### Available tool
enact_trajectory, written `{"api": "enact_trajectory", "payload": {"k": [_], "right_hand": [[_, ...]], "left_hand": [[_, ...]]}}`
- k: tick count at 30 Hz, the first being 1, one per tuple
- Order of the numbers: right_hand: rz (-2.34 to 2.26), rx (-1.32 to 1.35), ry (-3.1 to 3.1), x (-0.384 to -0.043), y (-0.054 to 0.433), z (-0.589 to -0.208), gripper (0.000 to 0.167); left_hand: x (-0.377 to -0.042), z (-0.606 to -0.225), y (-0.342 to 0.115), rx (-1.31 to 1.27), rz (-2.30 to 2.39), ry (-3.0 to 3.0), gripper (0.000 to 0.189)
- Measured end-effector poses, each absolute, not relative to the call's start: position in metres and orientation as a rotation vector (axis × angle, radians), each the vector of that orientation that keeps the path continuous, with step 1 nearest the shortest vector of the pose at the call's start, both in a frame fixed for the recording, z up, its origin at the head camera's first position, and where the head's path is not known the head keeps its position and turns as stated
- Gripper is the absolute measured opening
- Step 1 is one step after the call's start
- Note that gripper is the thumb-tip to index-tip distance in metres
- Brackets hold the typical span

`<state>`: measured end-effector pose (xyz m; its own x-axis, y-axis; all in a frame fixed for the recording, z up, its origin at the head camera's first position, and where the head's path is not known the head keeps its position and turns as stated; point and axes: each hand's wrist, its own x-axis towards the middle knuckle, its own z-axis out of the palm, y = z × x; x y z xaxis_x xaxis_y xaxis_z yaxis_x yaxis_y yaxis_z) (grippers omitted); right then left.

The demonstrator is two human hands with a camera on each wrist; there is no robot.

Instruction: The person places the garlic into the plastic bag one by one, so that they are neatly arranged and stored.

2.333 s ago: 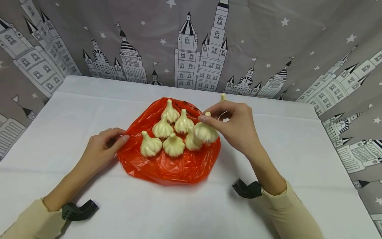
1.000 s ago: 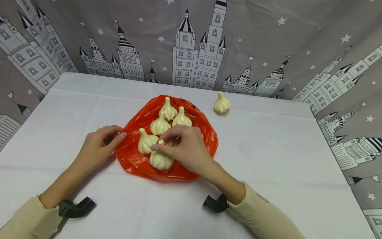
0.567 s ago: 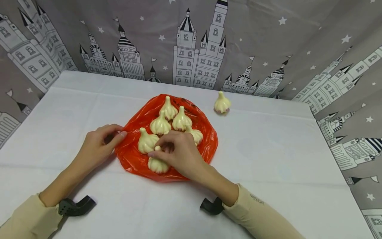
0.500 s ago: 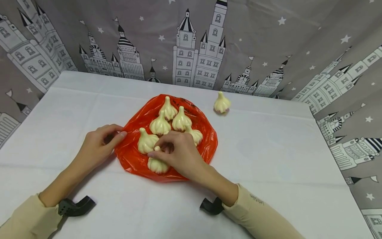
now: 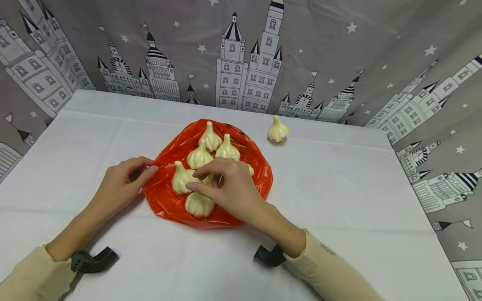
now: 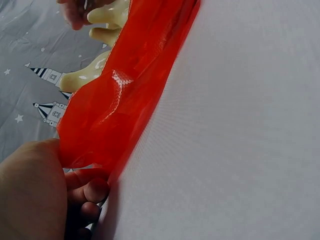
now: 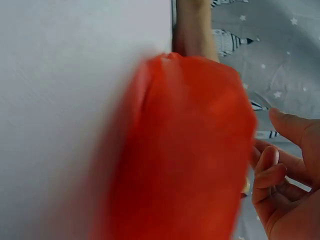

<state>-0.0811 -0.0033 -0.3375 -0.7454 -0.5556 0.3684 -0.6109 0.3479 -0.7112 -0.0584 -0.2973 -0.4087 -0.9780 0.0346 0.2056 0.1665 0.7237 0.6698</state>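
Note:
My left hand [image 5: 122, 179] pinches the left edge of a red plastic bag [image 5: 165, 205]; the left wrist view shows its thumb and fingers on the bag's rim [image 6: 100, 125]. Several garlic bulbs sit on the opened bag. My right hand [image 5: 235, 190] hovers over them with thumb and fingertips spread apart and nothing between them. Just below its thumb is the nearest garlic bulb [image 5: 198, 205], at the bag's front. Another bulb [image 5: 182, 177] stands left of the fingertips. Bulbs behind the right hand are partly hidden.
A single garlic bulb [image 5: 278, 130] stands on the white tablecloth [image 5: 339, 179], beyond the bag to the right. A grey curtain [image 5: 320, 37] printed with castles and stars hangs along the back and sides.
The right hand set a bulb down at the bag's front, then let go of its stem and rose slightly. Earlier it carried that bulb over from the bag's right side. The left hand stays put.

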Motion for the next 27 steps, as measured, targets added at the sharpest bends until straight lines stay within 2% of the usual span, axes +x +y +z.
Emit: {"api": "enact_trajectory", "payload": {"k": [7, 16, 22, 27], "right_hand": [[1.445, 1.068, -2.417, -0.090, 0.005, -0.333, 0.009], [1.461, 0.980, -2.384, -0.095, 0.014, -0.328, 0.005], [1.519, 0.855, -2.381, -0.109, 0.029, -0.323, 0.007], [1.484, 0.710, -2.370, -0.134, 0.053, -0.324, 0.011]], "left_hand": [[-0.059, -0.410, -0.298, -0.173, -1.095, -2.737, 0.024], [-0.059, -0.409, -0.296, -0.180, -1.099, -2.734, 0.023], [-0.058, -0.408, -0.296, -0.181, -1.099, -2.730, 0.023], [-0.058, -0.409, -0.296, -0.168, -1.092, -2.739, 0.023]]}}
